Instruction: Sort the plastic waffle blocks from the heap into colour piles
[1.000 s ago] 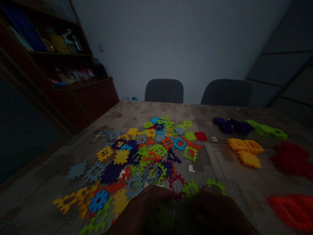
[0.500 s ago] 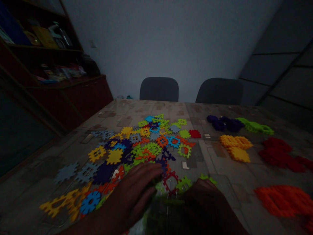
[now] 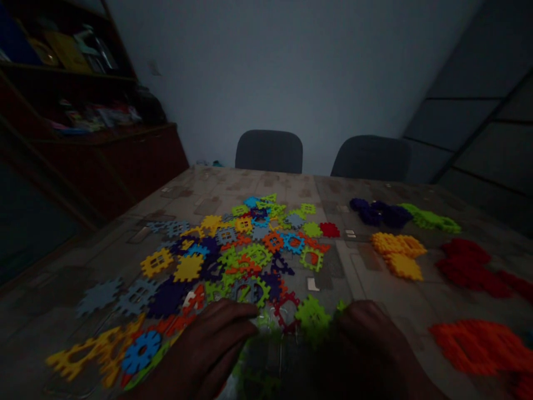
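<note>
Many flat plastic building pieces with toothed edges are spread over the table. My left hand [image 3: 212, 339] is over the near edge of the pile, palm down, its fingers stretched to the right and nothing visible in them. A grey arch-shaped piece [image 3: 245, 290] and a dark red ring-shaped piece [image 3: 286, 311] lie just beyond its fingertips. My right hand [image 3: 370, 333] is curled at the near side, its fingertips dark and partly hidden. A green toothed piece [image 3: 313, 315] is at those fingertips. Another green piece [image 3: 341, 306] peeks out beside the knuckles.
Sorted groups lie at right: purple pieces [image 3: 381, 213], green pieces [image 3: 431, 218], yellow pieces [image 3: 400, 253], red pieces [image 3: 470, 264] and orange pieces [image 3: 478, 344]. Two chairs [image 3: 268, 150] stand behind the patterned table [image 3: 220, 183]. A shelf cabinet [image 3: 137, 155] is at left.
My left hand has drawn back left and nearer, uncovering the grey arch piece. My right hand has shifted slightly right. The green piece by its fingertips now looks fuller. The view has turned slightly.
</note>
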The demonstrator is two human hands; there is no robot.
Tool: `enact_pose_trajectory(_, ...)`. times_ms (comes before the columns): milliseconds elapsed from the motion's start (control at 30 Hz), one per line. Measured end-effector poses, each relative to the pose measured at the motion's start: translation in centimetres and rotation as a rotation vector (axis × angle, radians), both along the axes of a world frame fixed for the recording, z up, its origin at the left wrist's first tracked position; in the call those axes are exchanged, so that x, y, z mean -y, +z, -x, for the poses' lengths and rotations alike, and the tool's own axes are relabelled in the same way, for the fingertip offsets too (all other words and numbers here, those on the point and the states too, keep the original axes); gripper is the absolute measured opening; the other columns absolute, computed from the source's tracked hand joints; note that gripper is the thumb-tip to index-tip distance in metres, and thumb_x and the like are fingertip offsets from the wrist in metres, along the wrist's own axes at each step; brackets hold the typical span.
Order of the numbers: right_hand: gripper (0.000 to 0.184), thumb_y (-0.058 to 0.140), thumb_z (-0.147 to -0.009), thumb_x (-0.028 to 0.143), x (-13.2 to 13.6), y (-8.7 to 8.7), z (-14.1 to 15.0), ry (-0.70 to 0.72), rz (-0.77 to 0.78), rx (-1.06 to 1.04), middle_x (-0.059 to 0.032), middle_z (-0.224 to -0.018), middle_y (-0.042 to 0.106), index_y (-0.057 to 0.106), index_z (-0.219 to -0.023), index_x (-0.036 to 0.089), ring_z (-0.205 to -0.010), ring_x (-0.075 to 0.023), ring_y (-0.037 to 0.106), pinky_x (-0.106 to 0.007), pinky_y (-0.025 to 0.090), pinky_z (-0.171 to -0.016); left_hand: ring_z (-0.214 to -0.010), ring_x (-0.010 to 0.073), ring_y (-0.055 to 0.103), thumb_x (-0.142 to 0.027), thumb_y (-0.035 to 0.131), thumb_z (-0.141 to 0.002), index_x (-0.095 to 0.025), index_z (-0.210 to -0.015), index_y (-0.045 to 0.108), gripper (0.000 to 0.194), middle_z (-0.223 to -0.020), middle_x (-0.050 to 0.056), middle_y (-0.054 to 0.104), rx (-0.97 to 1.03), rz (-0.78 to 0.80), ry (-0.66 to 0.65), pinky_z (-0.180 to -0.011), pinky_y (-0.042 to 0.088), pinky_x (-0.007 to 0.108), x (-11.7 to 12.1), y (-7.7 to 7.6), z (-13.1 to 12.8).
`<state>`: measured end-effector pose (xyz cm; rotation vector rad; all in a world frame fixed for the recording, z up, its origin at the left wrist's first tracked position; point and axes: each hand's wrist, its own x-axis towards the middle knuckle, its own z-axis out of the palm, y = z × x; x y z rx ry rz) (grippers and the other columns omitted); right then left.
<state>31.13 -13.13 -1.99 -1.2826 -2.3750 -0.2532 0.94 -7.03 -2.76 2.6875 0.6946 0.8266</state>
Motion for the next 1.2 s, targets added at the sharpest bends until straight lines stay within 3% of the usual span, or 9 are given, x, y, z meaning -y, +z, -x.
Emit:
enact_pose_trajectory(67,0.023,0.067,-0.080,0.020,-0.1,0.5,-0.3,-0.014,0.100,-0.066,0.0015,-0.063,0.055,0.049,-0.066,0.023,-0.062,-0.0152,0.050,-0.030,0.038,-0.061,-0.111,0.0156,0.058,-0.011,0.036,-0.102,-0.020,-0.120,0.057,0.029,-0.125,0.006,0.059,-0.031,0.010,0.004,-0.094,0.049,0.023,0.0,-0.2,0.1)
enact_pose_trajectory(133,0.015,0.070,-0.076,0.017,-0.5,1.0,-0.9,-0.010,0.210,-0.144,-0.0002,-0.077,0.064,0.058,-0.080,0.024,-0.073,-0.0174,0.056,-0.031,0.043,-0.066,-0.111,0.0164,0.057,-0.010,0.037,-0.102,-0.020,-0.121,0.057,0.030,-0.126,0.006,0.058,-0.048,0.002,0.005,-0.093,0.050,0.024,-0.1,-0.5,0.2)
enact_pose_trajectory(200,0.044,0.072,-0.073,0.015,-1.1,1.1,-1.6,0.046,0.316,-0.177,-0.0047,-0.107,0.068,0.059,-0.115,0.025,-0.097,-0.0222,0.059,-0.036,0.046,-0.082,-0.113,0.0166,0.056,-0.011,0.038,-0.102,-0.020,-0.123,0.056,0.030,-0.127,0.006,0.058,-0.070,-0.007,0.005,-0.095,0.050,0.025,-0.1,-0.9,0.3)
enact_pose_trajectory(300,0.083,0.073,-0.073,0.016,-2.1,0.3,-2.1,0.142,0.408,-0.154,-0.0119,-0.140,0.055,0.036,-0.147,0.021,-0.125,-0.0276,0.048,-0.046,0.038,-0.100,-0.119,0.0161,0.053,-0.012,0.039,-0.103,-0.021,-0.127,0.054,0.031,-0.130,0.005,0.056,-0.080,-0.028,0.004,-0.101,0.047,0.026,0.0,-1.3,0.5)
enact_pose_trajectory(367,0.085,0.074,-0.071,0.019,-2.7,-0.4,-1.9,0.160,0.436,-0.141,-0.0134,-0.139,0.055,0.036,-0.147,0.019,-0.125,-0.0292,0.048,-0.047,0.036,-0.101,-0.121,0.0156,0.052,-0.013,0.039,-0.103,-0.022,-0.129,0.053,0.031,-0.132,0.004,0.056,-0.092,-0.040,-0.002,-0.104,0.045,0.026,0.0,-1.3,0.6)
enact_pose_trajectory(500,0.069,0.074,-0.068,0.018,-3.4,-1.0,-0.9,0.158,0.464,-0.134,-0.0103,-0.122,0.062,0.051,-0.133,0.020,-0.112,-0.0277,0.053,-0.044,0.037,-0.096,-0.120,0.0149,0.053,-0.017,0.038,-0.105,-0.023,-0.126,0.055,0.028,-0.131,0.004,0.057,-0.143,-0.041,0.016,-0.102,0.046,0.023,0.0,-1.0,0.6)
enact_pose_trajectory(733,0.062,0.083,-0.062,0.022,-3.4,0.1,-1.9,0.103,0.418,-0.155,-0.0050,-0.105,0.059,0.059,-0.119,0.024,-0.097,-0.0247,0.054,-0.037,0.039,-0.082,-0.118,0.0162,0.056,-0.018,0.038,-0.104,-0.024,-0.126,0.055,0.028,-0.128,0.005,0.060,-0.125,-0.071,0.019,-0.100,0.049,0.023,0.1,-0.3,0.3)
enact_pose_trajectory(900,0.061,0.084,-0.064,0.026,-3.2,0.6,-2.6,-0.010,0.322,-0.202,-0.0072,-0.105,0.059,0.058,-0.119,0.024,-0.095,-0.0268,0.053,-0.038,0.038,-0.079,-0.112,0.0150,0.060,-0.020,0.038,-0.105,-0.023,-0.120,0.058,0.026,-0.123,0.004,0.063,-0.073,-0.085,0.018,-0.095,0.050,0.020,0.2,0.0,0.0)
enact_pose_trajectory(1200,0.068,0.082,-0.064,0.026,-3.0,-1.3,-0.6,0.054,0.345,-0.149,-0.0092,-0.111,0.061,0.055,-0.127,0.020,-0.099,-0.0282,0.056,-0.043,0.038,-0.086,-0.111,0.0142,0.061,-0.018,0.036,-0.105,-0.022,-0.118,0.059,0.027,-0.122,0.005,0.063,-0.050,-0.112,0.010,-0.096,0.051,0.019,0.0,0.2,-0.2)
